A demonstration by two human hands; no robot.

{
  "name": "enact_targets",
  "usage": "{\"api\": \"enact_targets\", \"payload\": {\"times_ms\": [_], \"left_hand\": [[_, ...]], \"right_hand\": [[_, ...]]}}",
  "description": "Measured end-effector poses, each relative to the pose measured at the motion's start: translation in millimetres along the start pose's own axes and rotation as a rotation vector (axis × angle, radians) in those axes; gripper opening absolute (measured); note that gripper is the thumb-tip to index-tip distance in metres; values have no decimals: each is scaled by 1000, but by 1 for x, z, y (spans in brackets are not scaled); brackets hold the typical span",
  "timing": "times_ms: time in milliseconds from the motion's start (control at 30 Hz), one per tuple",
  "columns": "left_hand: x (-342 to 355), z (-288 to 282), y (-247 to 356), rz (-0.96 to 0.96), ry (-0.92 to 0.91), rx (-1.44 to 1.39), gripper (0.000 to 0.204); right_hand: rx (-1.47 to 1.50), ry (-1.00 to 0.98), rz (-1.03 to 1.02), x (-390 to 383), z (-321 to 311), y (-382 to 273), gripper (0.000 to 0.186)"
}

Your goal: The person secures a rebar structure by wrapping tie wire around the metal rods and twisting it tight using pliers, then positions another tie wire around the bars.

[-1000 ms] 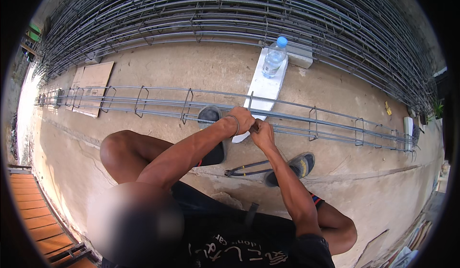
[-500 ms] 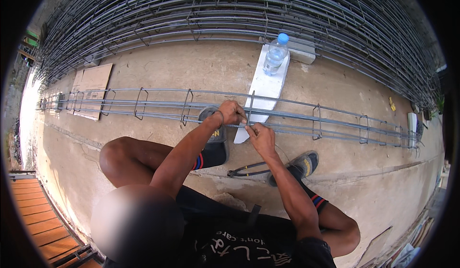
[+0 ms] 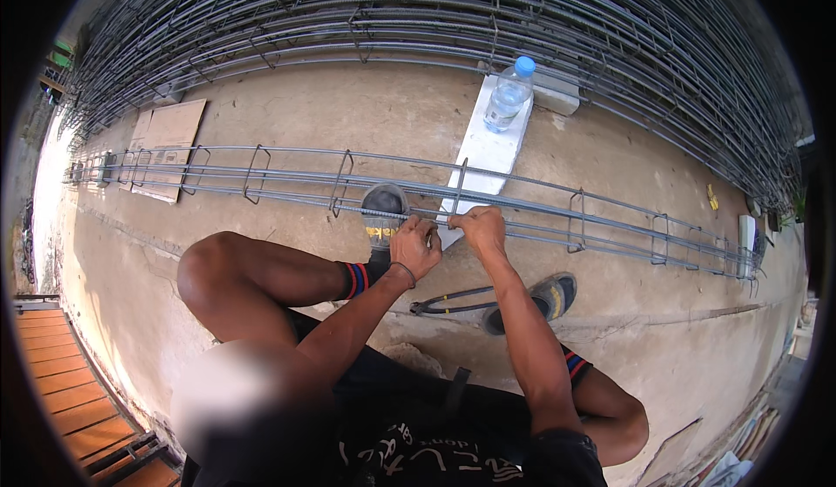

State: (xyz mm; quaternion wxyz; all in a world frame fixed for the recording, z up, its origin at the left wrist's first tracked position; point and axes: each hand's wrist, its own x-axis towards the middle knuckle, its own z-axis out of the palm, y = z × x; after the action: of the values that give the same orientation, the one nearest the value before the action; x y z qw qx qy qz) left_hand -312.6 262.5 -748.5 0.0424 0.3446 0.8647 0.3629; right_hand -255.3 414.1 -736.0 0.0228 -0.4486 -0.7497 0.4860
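A long rebar cage (image 3: 531, 206) of ribbed steel bars with square stirrups stretches from left to right in front of me. My left hand (image 3: 416, 247) is closed, its fingers curled just below the near bar beside one stirrup (image 3: 459, 186). My right hand (image 3: 479, 228) pinches at that stirrup's lower corner, where it meets the near bar. Whatever lies between the fingers of either hand is too small to make out. Below my hands, a dark tool with two long handles and yellow bands (image 3: 453, 300) rests on the ground beside my right foot.
Stacked rebar cages (image 3: 418, 16) fill the far side. A water bottle with a blue cap (image 3: 508, 97) stands on a white board (image 3: 479, 152) that runs under the cage. Cardboard (image 3: 167, 143) lies at the left, and a block (image 3: 555, 95) supports the stack.
My left hand has drawn back toward me from above the near bar. My right hand has shifted slightly up and right, over the stirrup's corner.
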Motion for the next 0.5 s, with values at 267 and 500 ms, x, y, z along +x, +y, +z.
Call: {"api": "enact_targets", "payload": {"times_ms": [267, 500], "left_hand": [[-4, 57, -25, -956, 163, -1580, 21], [2, 64, -25, -700, -203, -1678, 45]], "right_hand": [[-84, 79, -84, -5, 6, -9, 33], [-183, -5, 20, 6, 0, -22, 33]]}}
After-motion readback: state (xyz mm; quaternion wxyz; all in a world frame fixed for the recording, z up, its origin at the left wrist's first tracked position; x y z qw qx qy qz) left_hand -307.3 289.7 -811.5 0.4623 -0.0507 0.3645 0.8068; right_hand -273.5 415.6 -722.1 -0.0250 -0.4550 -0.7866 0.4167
